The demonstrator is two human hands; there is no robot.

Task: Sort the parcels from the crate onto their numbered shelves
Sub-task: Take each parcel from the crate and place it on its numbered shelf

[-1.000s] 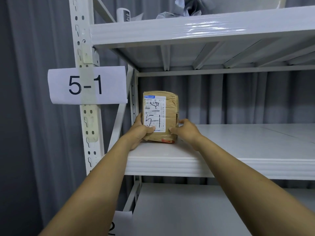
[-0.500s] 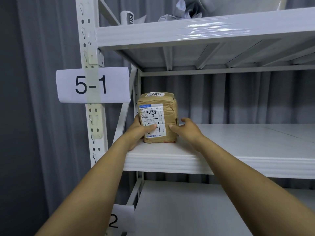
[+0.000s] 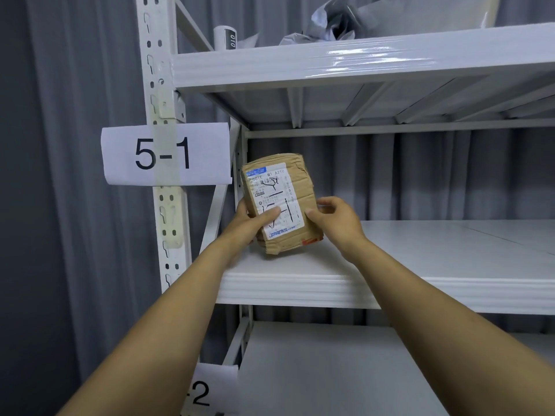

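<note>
Left hand [image 3: 249, 223] grips the one brown parcel [image 3: 300, 187], thumb across its label; right hand [image 3: 336, 220] pinches its right edge. It tilts at the left end of the shelf [image 3: 420, 283], beside the 5-1 sign [image 3: 165, 154]. A second sign [image 3: 210, 391] hangs lower.

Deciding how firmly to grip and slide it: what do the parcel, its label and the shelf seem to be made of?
Parcel: brown cardboard by the look, matt, creased and dented, so probably soft-walled.
Label: white printed paper stuck flat, with handwritten marker strokes.
Shelf: apparently painted metal, smooth and pale with a faint sheen; likely slippery under the parcel.
</note>
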